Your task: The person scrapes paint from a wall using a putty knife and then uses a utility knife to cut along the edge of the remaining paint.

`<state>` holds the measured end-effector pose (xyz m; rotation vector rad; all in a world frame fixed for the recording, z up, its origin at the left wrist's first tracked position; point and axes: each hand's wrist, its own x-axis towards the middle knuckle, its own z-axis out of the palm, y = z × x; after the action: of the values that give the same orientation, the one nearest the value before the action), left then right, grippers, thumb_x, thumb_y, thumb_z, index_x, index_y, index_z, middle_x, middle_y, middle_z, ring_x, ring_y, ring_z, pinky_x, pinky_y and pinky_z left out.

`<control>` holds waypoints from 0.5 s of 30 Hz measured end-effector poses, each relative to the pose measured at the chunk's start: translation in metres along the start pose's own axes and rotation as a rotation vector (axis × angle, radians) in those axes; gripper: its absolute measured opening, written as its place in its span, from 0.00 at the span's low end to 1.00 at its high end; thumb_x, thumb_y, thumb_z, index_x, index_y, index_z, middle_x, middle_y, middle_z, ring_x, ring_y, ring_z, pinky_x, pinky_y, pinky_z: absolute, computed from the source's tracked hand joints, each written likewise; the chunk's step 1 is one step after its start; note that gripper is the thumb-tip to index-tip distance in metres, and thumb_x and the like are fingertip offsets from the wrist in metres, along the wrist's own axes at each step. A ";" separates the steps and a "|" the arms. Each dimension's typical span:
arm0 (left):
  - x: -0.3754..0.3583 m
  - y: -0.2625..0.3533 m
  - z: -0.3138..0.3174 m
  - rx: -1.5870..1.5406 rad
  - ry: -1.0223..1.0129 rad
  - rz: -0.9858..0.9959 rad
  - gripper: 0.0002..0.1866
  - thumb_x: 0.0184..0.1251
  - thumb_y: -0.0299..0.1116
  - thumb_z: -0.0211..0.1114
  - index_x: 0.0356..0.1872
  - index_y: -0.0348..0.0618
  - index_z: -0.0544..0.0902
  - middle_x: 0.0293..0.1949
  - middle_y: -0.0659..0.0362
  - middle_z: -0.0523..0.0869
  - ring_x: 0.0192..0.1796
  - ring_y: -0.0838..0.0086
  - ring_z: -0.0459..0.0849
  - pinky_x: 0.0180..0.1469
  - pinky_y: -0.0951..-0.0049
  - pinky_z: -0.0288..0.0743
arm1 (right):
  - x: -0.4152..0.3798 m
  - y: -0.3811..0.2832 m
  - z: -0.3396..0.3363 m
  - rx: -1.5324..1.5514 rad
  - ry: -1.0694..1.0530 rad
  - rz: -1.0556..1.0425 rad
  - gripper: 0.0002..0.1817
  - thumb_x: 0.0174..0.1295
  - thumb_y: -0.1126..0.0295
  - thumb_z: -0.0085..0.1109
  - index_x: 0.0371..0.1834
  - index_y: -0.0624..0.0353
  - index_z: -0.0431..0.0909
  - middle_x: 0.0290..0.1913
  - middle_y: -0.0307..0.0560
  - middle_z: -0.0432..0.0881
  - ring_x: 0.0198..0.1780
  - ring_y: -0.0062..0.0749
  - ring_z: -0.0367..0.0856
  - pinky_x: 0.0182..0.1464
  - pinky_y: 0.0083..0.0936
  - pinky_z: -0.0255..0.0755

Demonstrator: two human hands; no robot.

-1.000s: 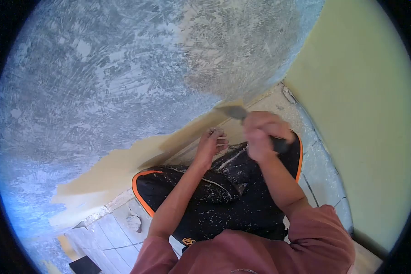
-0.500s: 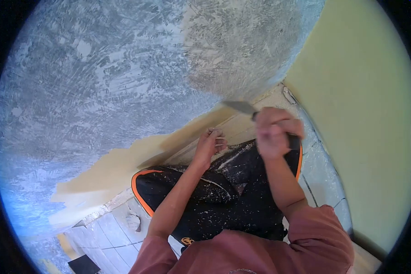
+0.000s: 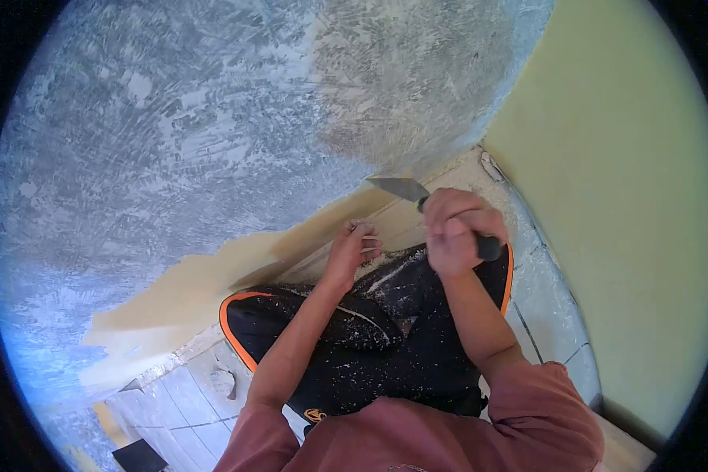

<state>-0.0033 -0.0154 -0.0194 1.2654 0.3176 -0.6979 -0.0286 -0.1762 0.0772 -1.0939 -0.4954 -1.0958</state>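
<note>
My right hand point(image 3: 454, 230) grips the dark handle of a metal scraper point(image 3: 405, 189). Its blade tip touches the lower edge of the scraped grey wall point(image 3: 212, 134), where a strip of yellow paint point(image 3: 212, 279) remains. My left hand point(image 3: 352, 250) is loosely curled near the base of the wall, just left of the right hand; whether it holds anything is unclear. Both forearms reach forward over my knees in black trousers point(image 3: 354, 330) with orange trim, speckled with white dust.
A pale green wall point(image 3: 621, 197) meets the scraped wall in a corner at the right. Dusty floor tiles point(image 3: 189, 401) lie below, with paint flakes along the skirting. A small dark object point(image 3: 138, 456) sits at the bottom left.
My right hand swung the scraper slightly up and right, then back down left to the wall's paint edge. The left hand barely moved.
</note>
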 end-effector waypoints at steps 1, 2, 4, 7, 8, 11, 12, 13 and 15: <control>-0.001 -0.001 0.001 0.024 0.010 -0.004 0.11 0.64 0.38 0.56 0.43 0.45 0.71 0.38 0.60 0.76 0.39 0.72 0.78 0.42 0.69 0.74 | 0.005 -0.005 0.000 0.017 0.024 0.009 0.07 0.59 0.73 0.49 0.24 0.56 0.64 0.21 0.45 0.69 0.19 0.26 0.65 0.20 0.23 0.58; -0.002 0.001 -0.001 0.048 0.022 -0.006 0.11 0.64 0.38 0.56 0.43 0.45 0.71 0.38 0.60 0.76 0.39 0.71 0.78 0.42 0.69 0.74 | 0.010 -0.017 -0.002 0.050 0.044 0.080 0.06 0.57 0.74 0.51 0.25 0.55 0.65 0.21 0.45 0.70 0.18 0.27 0.65 0.19 0.25 0.58; -0.003 0.004 -0.003 0.032 0.039 -0.001 0.11 0.63 0.36 0.55 0.42 0.43 0.70 0.37 0.59 0.76 0.37 0.72 0.78 0.40 0.70 0.75 | -0.001 -0.008 -0.001 -0.018 0.018 0.079 0.06 0.55 0.76 0.51 0.26 0.55 0.65 0.22 0.45 0.71 0.19 0.27 0.65 0.20 0.25 0.59; 0.003 -0.005 0.000 -0.001 0.007 0.003 0.11 0.63 0.35 0.55 0.42 0.41 0.69 0.36 0.58 0.75 0.36 0.72 0.78 0.39 0.71 0.76 | -0.015 0.012 0.003 -0.316 -0.037 -0.041 0.05 0.50 0.79 0.51 0.25 0.56 0.67 0.24 0.46 0.72 0.20 0.29 0.65 0.22 0.26 0.60; 0.003 -0.002 -0.002 -0.005 -0.022 0.019 0.11 0.63 0.36 0.55 0.42 0.41 0.70 0.36 0.58 0.75 0.36 0.72 0.78 0.39 0.71 0.76 | -0.011 0.010 0.004 -0.238 -0.015 -0.045 0.05 0.50 0.77 0.53 0.22 0.59 0.67 0.21 0.46 0.74 0.20 0.32 0.71 0.25 0.28 0.67; 0.000 0.001 -0.004 0.015 0.054 -0.028 0.11 0.64 0.37 0.56 0.44 0.45 0.71 0.37 0.59 0.76 0.38 0.71 0.78 0.41 0.69 0.74 | -0.013 0.004 -0.004 -0.009 0.016 0.070 0.10 0.50 0.76 0.58 0.15 0.62 0.68 0.19 0.46 0.76 0.20 0.34 0.76 0.27 0.28 0.74; -0.002 0.003 -0.003 0.002 0.053 -0.028 0.11 0.64 0.37 0.56 0.44 0.45 0.71 0.37 0.59 0.76 0.38 0.71 0.78 0.41 0.69 0.74 | -0.013 0.005 -0.004 -0.061 0.053 0.061 0.12 0.50 0.76 0.59 0.14 0.61 0.67 0.18 0.46 0.76 0.20 0.34 0.76 0.27 0.28 0.74; -0.004 0.005 -0.002 -0.008 0.038 -0.023 0.11 0.64 0.37 0.56 0.44 0.45 0.71 0.37 0.59 0.76 0.38 0.71 0.78 0.41 0.70 0.74 | -0.013 0.005 -0.005 -0.116 0.090 0.049 0.13 0.50 0.75 0.59 0.13 0.60 0.66 0.18 0.46 0.75 0.20 0.33 0.75 0.26 0.27 0.73; -0.006 0.006 0.004 -0.007 0.015 -0.024 0.11 0.64 0.37 0.56 0.44 0.46 0.72 0.36 0.60 0.76 0.37 0.71 0.78 0.41 0.70 0.74 | -0.010 0.007 0.001 0.018 0.006 -0.054 0.04 0.53 0.78 0.49 0.28 0.59 0.65 0.21 0.46 0.70 0.19 0.28 0.64 0.20 0.24 0.57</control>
<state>-0.0043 -0.0163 -0.0106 1.2623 0.3474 -0.7075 -0.0269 -0.1700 0.0669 -1.0662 -0.5318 -1.1395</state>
